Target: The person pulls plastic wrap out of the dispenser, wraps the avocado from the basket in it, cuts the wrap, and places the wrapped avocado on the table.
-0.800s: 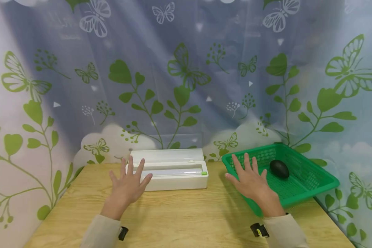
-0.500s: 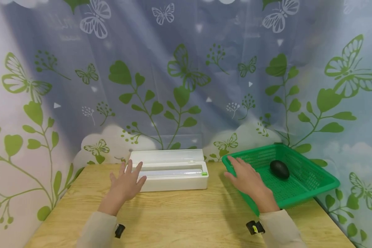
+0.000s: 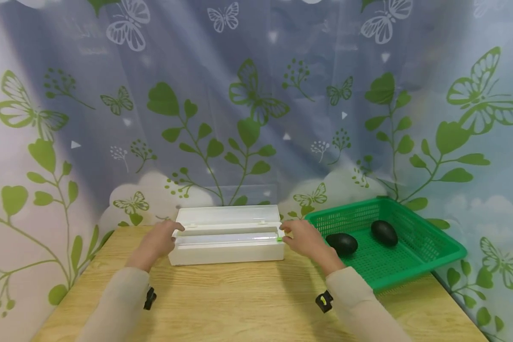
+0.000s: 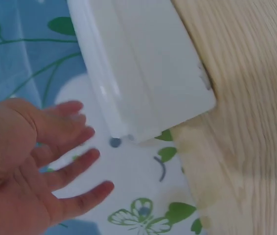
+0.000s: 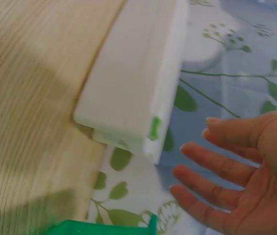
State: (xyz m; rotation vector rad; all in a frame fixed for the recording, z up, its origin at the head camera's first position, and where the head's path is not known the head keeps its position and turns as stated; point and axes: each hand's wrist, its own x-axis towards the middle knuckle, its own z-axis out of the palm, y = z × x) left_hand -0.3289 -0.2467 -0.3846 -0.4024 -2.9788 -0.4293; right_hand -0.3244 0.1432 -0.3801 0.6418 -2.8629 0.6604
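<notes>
A long white cling film dispenser (image 3: 227,255) lies at the back of the table with its lid (image 3: 231,214) raised. Inside it is a pale roll (image 3: 228,238), and a small green slider (image 5: 155,128) sits at its right end. My left hand (image 3: 156,241) is at the dispenser's left end, fingers loosely bent. At the opposite end is my right hand (image 3: 305,239), thumb and fingers spread around the corner. Both wrist views show a gap between the fingers and the white casing, and neither hand holds anything.
To the right stands a green plastic basket (image 3: 423,271) holding two dark oval fruits, one near the left wall (image 3: 343,244) and one farther back (image 3: 384,233). A patterned curtain (image 3: 256,156) hangs right behind the wooden table (image 3: 239,299).
Both hands have moved to the dispenser's two ends, the right one leftward from over the basket. That uncovers a second dark fruit. Their spread fingers have bent inward.
</notes>
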